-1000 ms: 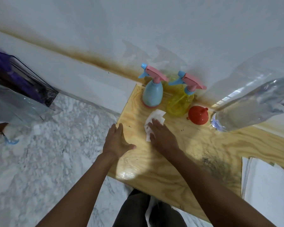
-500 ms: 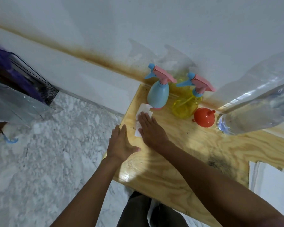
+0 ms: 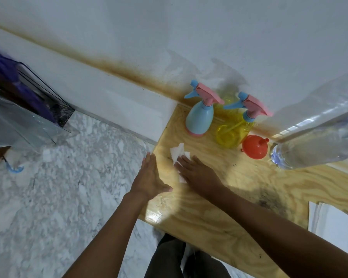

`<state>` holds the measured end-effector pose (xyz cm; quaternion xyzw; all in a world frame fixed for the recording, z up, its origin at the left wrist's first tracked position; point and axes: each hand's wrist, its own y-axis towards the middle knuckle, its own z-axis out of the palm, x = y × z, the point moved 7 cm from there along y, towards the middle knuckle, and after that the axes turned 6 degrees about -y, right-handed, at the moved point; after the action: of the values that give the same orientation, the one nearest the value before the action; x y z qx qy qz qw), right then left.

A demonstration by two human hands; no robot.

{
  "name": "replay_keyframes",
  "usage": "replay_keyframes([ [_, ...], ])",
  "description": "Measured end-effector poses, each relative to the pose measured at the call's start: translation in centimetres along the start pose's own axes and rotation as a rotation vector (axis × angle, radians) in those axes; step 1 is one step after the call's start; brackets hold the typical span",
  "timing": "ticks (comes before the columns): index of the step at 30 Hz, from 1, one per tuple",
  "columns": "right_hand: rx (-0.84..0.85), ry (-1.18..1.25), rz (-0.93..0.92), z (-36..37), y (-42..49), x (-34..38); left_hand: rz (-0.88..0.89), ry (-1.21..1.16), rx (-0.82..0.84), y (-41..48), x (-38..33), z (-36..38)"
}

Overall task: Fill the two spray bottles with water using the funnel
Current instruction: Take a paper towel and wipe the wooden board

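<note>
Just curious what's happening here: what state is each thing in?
Blue spray bottle: upright, spray head on.
Yellow spray bottle: upright, spray head on.
Orange funnel: on table, in neither bottle.
Water bottle: holds water.
Tissue: pressed under right hand.
Left hand: open, at table edge.

A: What colours did you see?
B: The blue spray bottle was pastel; the yellow spray bottle, at its three o'clock, see-through. Both had pink triggers and blue nozzles.
A: The funnel?
B: Orange-red, on a table of pale swirling woodgrain.
</note>
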<state>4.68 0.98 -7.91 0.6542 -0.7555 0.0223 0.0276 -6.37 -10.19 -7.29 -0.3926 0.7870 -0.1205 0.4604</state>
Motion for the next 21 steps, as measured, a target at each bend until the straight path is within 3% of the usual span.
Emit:
replay_keyframes([
  [5,0.059,-0.041,0.225,-0.3,3.4,-2.2,0.006,-0.018,0.008,0.0,0.1,-0.1],
  [8,0.067,0.022,0.262,0.1,6.4,-1.1,0.02,-0.044,0.025,0.0,0.1,-0.2],
  [13,0.059,0.122,0.151,-0.1,6.8,1.4,0.019,-0.095,0.04,0.0,0.3,-0.2],
  [21,-0.009,0.064,-0.211,-0.7,0.1,2.7,0.037,-0.091,0.022,0.3,0.5,-0.1],
])
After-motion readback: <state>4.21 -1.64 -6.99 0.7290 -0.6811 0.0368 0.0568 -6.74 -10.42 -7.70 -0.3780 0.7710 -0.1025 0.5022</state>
